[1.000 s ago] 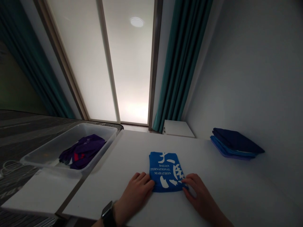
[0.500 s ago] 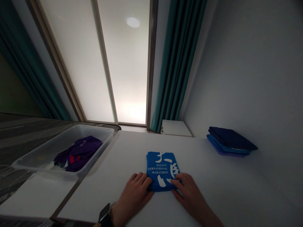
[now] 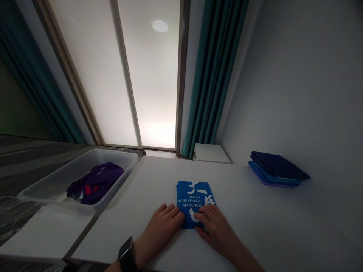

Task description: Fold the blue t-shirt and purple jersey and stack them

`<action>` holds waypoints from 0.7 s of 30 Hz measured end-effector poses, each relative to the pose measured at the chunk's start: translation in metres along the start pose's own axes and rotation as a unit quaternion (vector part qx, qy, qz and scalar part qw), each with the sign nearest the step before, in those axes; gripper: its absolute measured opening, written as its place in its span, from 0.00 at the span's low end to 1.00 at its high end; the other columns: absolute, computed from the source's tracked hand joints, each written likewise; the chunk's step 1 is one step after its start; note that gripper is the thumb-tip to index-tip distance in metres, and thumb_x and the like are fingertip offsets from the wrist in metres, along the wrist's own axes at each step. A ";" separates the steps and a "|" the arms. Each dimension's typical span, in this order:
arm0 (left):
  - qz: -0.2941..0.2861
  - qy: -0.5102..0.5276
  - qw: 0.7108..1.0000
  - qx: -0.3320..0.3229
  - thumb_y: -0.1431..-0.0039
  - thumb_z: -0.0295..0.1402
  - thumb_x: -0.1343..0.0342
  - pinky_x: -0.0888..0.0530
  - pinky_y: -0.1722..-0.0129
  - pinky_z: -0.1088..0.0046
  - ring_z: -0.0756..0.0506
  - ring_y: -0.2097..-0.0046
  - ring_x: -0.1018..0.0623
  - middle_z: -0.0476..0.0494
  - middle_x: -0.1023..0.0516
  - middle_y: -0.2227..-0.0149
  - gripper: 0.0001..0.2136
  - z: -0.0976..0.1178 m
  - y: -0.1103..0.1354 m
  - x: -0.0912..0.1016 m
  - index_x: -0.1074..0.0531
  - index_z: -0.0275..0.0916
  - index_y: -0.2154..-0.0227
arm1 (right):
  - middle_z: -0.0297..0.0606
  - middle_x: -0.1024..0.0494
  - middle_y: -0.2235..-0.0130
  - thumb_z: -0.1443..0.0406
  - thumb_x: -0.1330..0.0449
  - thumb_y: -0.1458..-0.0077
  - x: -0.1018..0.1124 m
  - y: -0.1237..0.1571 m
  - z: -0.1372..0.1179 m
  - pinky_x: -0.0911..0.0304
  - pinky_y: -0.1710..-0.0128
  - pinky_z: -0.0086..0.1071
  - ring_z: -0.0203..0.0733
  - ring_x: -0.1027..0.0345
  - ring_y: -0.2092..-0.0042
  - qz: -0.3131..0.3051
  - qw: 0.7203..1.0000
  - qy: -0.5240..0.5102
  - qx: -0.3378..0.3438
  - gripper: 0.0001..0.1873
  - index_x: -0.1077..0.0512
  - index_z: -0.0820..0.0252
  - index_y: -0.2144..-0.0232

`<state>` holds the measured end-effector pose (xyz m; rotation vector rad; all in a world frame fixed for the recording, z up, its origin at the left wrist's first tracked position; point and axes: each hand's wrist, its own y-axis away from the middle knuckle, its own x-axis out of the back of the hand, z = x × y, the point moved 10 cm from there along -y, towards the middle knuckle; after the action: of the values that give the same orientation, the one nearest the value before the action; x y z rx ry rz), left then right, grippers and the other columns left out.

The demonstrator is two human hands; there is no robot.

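In the head view, the folded blue marathon garment (image 3: 189, 204) lies on the white table (image 3: 150, 181), left hand (image 3: 165, 223) curled at its left edge, right hand (image 3: 214, 226) over its near right corner. Whether either pinches cloth, I can't tell! Off right, a folded stack (image 3: 279, 170); left, purple clothing (image 3: 99, 181) in the plastic tub (image 3: 53, 181).

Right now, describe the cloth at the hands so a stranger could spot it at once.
Start at the white table, between the tub at left and the stack at right. The cloth lies folded, left hand and right hand on it. Large white print, including DALIAN, on bright blue sets it apart from the purple clothing and the stack's dark top.
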<state>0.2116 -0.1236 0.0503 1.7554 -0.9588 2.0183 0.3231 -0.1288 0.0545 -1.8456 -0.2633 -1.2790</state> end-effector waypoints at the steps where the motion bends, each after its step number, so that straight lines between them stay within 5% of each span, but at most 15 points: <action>1: 0.008 0.017 1.000 0.009 0.33 0.29 0.48 0.37 0.64 0.68 0.45 0.63 0.27 0.49 0.25 0.66 0.04 -0.001 -0.003 0.005 0.32 0.41 0.65 | 0.37 0.25 0.60 0.67 0.36 0.47 -0.001 -0.001 0.000 0.38 0.54 0.42 0.46 0.33 0.57 -0.001 1.000 0.001 -0.007 0.13 0.31 0.55 0.58; 10: 0.049 0.166 0.981 0.092 0.34 0.29 0.52 0.32 0.66 0.71 0.46 0.66 0.25 0.48 0.25 0.67 0.05 -0.014 -0.006 0.014 0.34 0.41 0.67 | 0.38 0.24 0.61 0.67 0.38 0.46 -0.008 -0.004 -0.005 0.40 0.54 0.42 0.47 0.31 0.58 0.065 0.993 0.093 -0.041 0.15 0.32 0.55 0.55; 14: 0.055 0.154 0.984 0.064 0.38 0.26 0.49 0.30 0.60 0.67 0.43 0.61 0.26 0.46 0.26 0.64 0.03 -0.010 0.001 0.015 0.34 0.41 0.65 | 0.37 0.24 0.60 0.72 0.40 0.46 -0.006 -0.004 -0.006 0.40 0.54 0.40 0.45 0.31 0.58 0.063 0.994 0.087 -0.025 0.16 0.32 0.55 0.55; 21: 0.046 0.127 0.990 0.044 0.44 0.26 0.42 0.29 0.51 0.60 0.41 0.51 0.28 0.43 0.28 0.51 0.16 -0.006 0.005 0.004 0.34 0.43 0.53 | 0.35 0.24 0.64 0.71 0.39 0.46 -0.005 -0.006 -0.005 0.40 0.55 0.39 0.44 0.32 0.59 0.050 0.996 0.074 -0.015 0.10 0.32 0.55 0.62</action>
<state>0.2025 -0.1242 0.0525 1.4705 -0.8958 2.3073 0.3141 -0.1271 0.0546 -1.7565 -0.0711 -1.3485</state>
